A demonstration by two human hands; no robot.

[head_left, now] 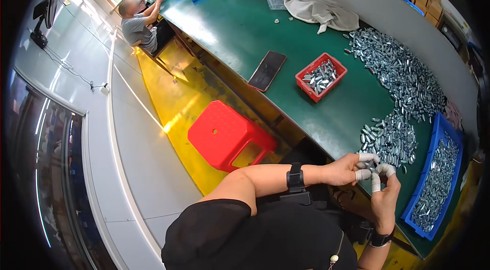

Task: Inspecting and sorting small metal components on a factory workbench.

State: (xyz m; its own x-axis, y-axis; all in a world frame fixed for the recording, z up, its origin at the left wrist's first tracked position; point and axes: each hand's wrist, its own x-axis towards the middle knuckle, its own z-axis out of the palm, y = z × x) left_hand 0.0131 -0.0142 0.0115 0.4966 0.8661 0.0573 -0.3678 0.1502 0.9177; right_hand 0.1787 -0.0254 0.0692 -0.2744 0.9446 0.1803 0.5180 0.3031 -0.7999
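My left hand (348,169) and my right hand (385,196) meet at the near edge of the green table (240,30), fingertips in white finger cots pinching a small silvery metal part (373,169) between them. Just beyond my fingers lies a heap of small shiny metal parts (390,137). It runs back into a long pile (403,73) along the table's right side. A blue tray (438,178) filled with the same parts sits to the right of my hands.
A red basket (321,76) of metal parts and a dark phone (267,70) lie mid-table, a grey cloth (319,10) farther back. A red stool (228,134) stands on the yellow floor. Two people sit at the far end; another person's hands show at top right.
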